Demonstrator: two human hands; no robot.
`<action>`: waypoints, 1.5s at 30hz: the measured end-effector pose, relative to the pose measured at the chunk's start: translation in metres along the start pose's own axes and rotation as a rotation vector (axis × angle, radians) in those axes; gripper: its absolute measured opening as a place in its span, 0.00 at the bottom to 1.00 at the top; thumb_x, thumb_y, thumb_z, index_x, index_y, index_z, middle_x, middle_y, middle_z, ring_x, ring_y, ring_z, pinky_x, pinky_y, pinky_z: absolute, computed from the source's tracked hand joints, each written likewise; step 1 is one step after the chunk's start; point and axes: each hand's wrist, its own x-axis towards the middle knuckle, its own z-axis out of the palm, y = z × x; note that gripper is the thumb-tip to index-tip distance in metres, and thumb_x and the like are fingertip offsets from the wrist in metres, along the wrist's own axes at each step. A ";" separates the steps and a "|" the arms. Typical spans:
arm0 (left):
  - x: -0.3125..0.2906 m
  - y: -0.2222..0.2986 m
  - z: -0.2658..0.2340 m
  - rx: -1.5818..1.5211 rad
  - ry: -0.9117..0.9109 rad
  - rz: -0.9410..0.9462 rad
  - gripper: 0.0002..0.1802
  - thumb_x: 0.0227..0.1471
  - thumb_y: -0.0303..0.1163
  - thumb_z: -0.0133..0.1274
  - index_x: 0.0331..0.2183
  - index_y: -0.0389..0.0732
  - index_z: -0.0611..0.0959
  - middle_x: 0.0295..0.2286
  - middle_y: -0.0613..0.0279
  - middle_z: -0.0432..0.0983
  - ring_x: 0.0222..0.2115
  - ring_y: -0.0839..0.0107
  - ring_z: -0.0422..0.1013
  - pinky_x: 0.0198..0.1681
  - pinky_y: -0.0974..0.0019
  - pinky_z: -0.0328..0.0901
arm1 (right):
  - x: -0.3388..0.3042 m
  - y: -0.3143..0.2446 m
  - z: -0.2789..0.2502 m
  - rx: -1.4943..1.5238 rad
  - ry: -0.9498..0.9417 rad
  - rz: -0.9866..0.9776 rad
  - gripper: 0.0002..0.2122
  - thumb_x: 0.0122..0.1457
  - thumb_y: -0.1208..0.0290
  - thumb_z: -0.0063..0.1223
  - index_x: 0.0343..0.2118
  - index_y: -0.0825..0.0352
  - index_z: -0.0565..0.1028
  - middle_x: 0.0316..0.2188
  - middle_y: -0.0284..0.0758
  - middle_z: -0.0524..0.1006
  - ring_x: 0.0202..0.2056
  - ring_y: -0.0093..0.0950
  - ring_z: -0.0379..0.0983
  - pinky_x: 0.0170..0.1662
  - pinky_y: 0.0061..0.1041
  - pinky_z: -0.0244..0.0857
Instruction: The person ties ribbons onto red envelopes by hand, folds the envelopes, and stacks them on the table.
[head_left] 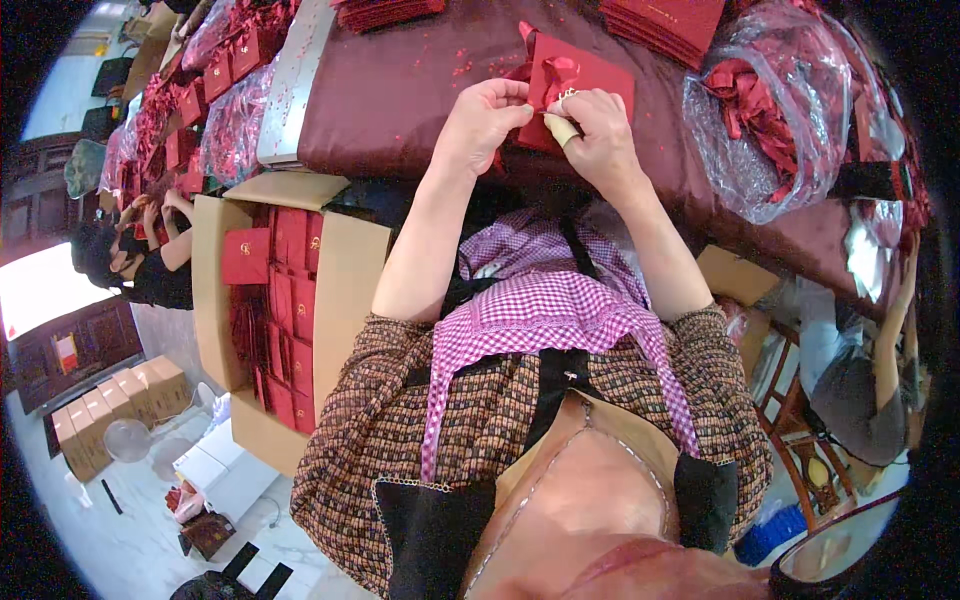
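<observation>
A flat red paper gift bag (603, 72) lies at the table's near edge, with a shiny red ribbon (558, 74) gathered at its front. My left hand (484, 125) is at the bag's left edge, thumb and fingertips pinched on the ribbon. From the right, my right hand (598, 138) bears on the bag's lower part. Its fingers are closed on the ribbon near a small gold mark, and a pale yellow cover wraps one finger. Both sets of fingertips hide the exact place where the ribbon is gripped.
A dark red cloth covers the table (400, 110), scattered with red bits. Stacked red bags (665, 25) lie at the back. On the right sits a clear plastic bag (770, 110) of red ribbons. An open carton (350, 300) of red bags stands left below; another person (150, 260) works beyond it.
</observation>
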 end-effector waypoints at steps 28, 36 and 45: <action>-0.007 -0.004 0.006 0.545 0.118 0.253 0.15 0.43 0.20 0.53 0.38 0.29 0.78 0.28 0.63 0.75 0.28 0.78 0.69 0.32 0.75 0.65 | 0.003 0.009 0.010 0.210 -0.178 0.373 0.08 0.49 0.72 0.59 0.30 0.70 0.76 0.25 0.40 0.78 0.29 0.27 0.75 0.34 0.24 0.67; -0.006 0.000 0.002 0.245 0.107 0.021 0.19 0.41 0.15 0.52 0.41 0.28 0.75 0.30 0.61 0.75 0.30 0.75 0.70 0.35 0.74 0.65 | 0.004 0.013 0.002 0.490 -0.165 0.532 0.07 0.51 0.72 0.58 0.30 0.70 0.76 0.26 0.31 0.78 0.31 0.18 0.71 0.37 0.19 0.65; -0.001 -0.004 -0.007 -0.041 0.014 -0.081 0.20 0.39 0.14 0.51 0.40 0.28 0.75 0.31 0.58 0.75 0.30 0.72 0.71 0.37 0.73 0.66 | -0.001 0.015 0.001 0.512 -0.268 0.568 0.06 0.51 0.74 0.57 0.30 0.70 0.76 0.27 0.28 0.76 0.32 0.17 0.69 0.38 0.18 0.63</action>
